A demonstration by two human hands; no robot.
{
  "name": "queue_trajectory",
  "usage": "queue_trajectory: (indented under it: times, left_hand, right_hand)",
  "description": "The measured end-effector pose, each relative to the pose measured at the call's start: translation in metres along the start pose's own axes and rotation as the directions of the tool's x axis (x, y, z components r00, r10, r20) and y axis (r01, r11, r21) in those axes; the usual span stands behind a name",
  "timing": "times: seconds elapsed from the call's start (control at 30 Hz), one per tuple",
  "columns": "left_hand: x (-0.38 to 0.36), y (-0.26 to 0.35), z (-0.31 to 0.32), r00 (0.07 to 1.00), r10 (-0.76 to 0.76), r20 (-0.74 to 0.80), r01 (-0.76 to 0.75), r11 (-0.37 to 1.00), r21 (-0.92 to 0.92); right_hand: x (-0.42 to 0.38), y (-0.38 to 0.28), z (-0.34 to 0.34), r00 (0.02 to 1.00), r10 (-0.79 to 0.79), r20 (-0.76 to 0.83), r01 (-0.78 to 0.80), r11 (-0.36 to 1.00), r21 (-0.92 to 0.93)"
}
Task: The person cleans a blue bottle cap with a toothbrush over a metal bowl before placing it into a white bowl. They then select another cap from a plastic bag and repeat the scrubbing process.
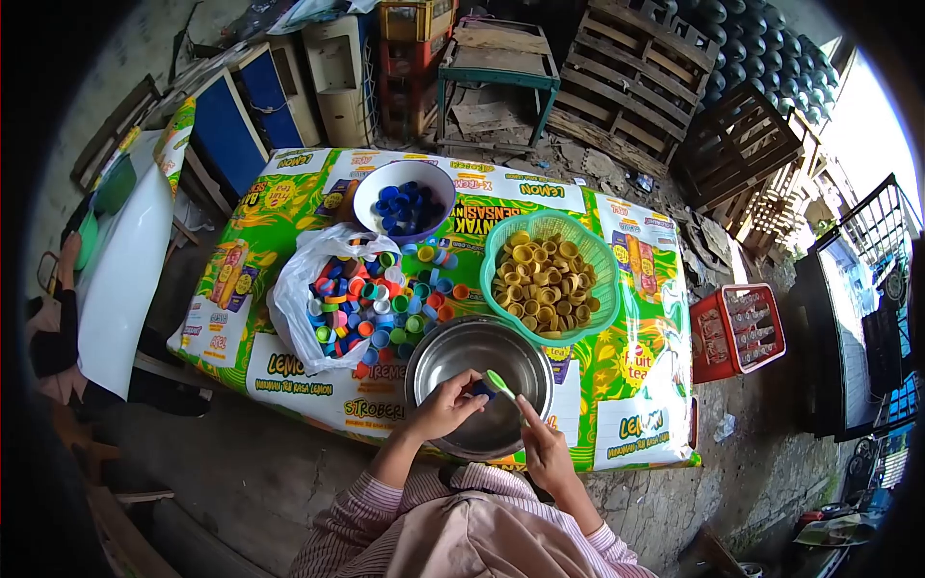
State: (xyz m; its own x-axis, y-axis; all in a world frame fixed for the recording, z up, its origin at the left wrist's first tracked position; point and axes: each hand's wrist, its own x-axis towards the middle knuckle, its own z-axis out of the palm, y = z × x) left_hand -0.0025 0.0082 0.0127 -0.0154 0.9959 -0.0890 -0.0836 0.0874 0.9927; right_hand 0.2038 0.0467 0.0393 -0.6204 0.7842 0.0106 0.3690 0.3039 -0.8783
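Note:
My left hand (447, 406) is closed around a dark blue bottle cap (482, 389) above the steel bowl (419, 361). My right hand (545, 451) grips a light green and white toothbrush (501, 384), whose head end is close beside the cap. Whether the bristles touch the cap is too small to tell. Left of the bowl, a white plastic bag (292, 306) lies spread open with many mixed-colour bottle caps (358, 297) spilling from it. A green basket (609, 275) full of yellow caps (544, 281) stands to the right. Blue caps (409, 205) fill part of a white bowl (368, 193) behind the bag.
A patterned plastic cover (631, 380) lies over the table. On the right stands a red crate (710, 339) of bottles. Wooden pallets (626, 82) and a green-framed table (496, 72) are at the back. Another person's hand (69, 252) is at far left.

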Motion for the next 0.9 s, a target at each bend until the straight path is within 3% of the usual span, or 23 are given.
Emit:
queue_trajectory:
  times: [0.07,0.1,0.13,0.2,0.23,0.33,0.4,0.47,0.53,0.6,0.67,0.73,0.77,0.8,0.87,0.9]
  left_hand:
    - [-0.001,0.007,-0.001,0.998,-0.013,0.058,0.011,0.999,0.034]
    - [-0.002,0.005,-0.001,0.997,-0.038,0.066,0.039,0.999,-0.014]
    - [-0.001,0.003,-0.002,0.996,-0.061,0.071,0.066,0.996,-0.061]
    - [0.001,0.0,-0.002,1.0,-0.018,0.026,0.021,0.991,-0.136]
    - [-0.001,-0.002,0.001,1.0,0.005,-0.03,-0.011,0.978,-0.211]
    - [-0.003,-0.004,0.004,0.999,-0.044,0.032,0.052,0.942,-0.331]
    - [-0.004,-0.01,0.003,0.998,-0.063,0.004,0.061,0.959,-0.275]
    - [-0.004,-0.01,0.002,0.997,-0.075,-0.019,0.069,0.974,-0.216]
    - [-0.005,-0.004,0.003,0.993,-0.051,0.103,0.089,0.91,-0.405]
    - [-0.005,-0.007,0.007,0.994,-0.078,0.077,0.101,0.927,-0.361]
    - [-0.004,-0.002,0.011,0.997,-0.075,-0.01,0.064,0.912,-0.404]
    - [-0.005,0.001,0.012,0.993,-0.113,0.015,0.109,0.897,-0.428]
    - [-0.003,0.001,0.012,0.989,-0.143,0.041,0.146,0.881,-0.45]
    - [0.0,-0.002,0.012,0.989,-0.142,0.04,0.145,0.882,-0.449]
    - [-0.002,-0.013,0.014,0.992,-0.109,-0.056,0.075,0.906,-0.418]
    - [-0.002,-0.014,0.015,0.98,-0.171,-0.105,0.11,0.895,-0.433]
  right_hand:
    - [0.003,-0.002,0.002,0.998,0.057,0.01,-0.057,0.998,0.005]
    - [0.004,0.003,0.0,0.991,0.129,0.033,-0.123,0.983,-0.138]
    - [0.003,0.001,-0.001,0.991,0.132,0.022,-0.128,0.982,-0.141]
    - [0.001,-0.006,-0.002,0.998,0.061,-0.022,-0.063,0.996,-0.071]
    - [0.002,-0.004,0.003,0.994,-0.072,-0.077,0.067,0.995,-0.071]
    - [0.005,-0.005,0.004,0.995,0.079,-0.059,-0.084,0.993,-0.088]
    - [0.002,-0.002,0.007,0.992,0.095,-0.088,-0.1,0.994,-0.053]
    - [-0.001,-0.003,0.014,0.978,-0.147,-0.145,0.15,0.989,0.008]
    - [0.001,-0.004,0.015,0.979,-0.167,-0.12,0.163,0.986,-0.04]
    - [0.001,-0.009,0.008,0.991,0.065,-0.116,-0.064,0.998,0.01]
    - [0.0,-0.008,0.009,0.991,0.047,-0.127,-0.045,0.999,0.024]
    - [-0.001,-0.002,0.013,0.997,-0.036,-0.069,0.038,0.999,0.038]
    - [-0.001,-0.001,0.01,0.997,0.068,-0.038,-0.065,0.996,0.065]
    - [0.0,0.0,0.009,0.997,0.067,-0.038,-0.064,0.996,0.065]
    - [-0.003,0.0,0.01,0.994,-0.02,-0.106,0.027,0.998,0.064]
    - [-0.003,-0.005,0.009,0.994,-0.044,-0.095,0.049,0.998,0.044]
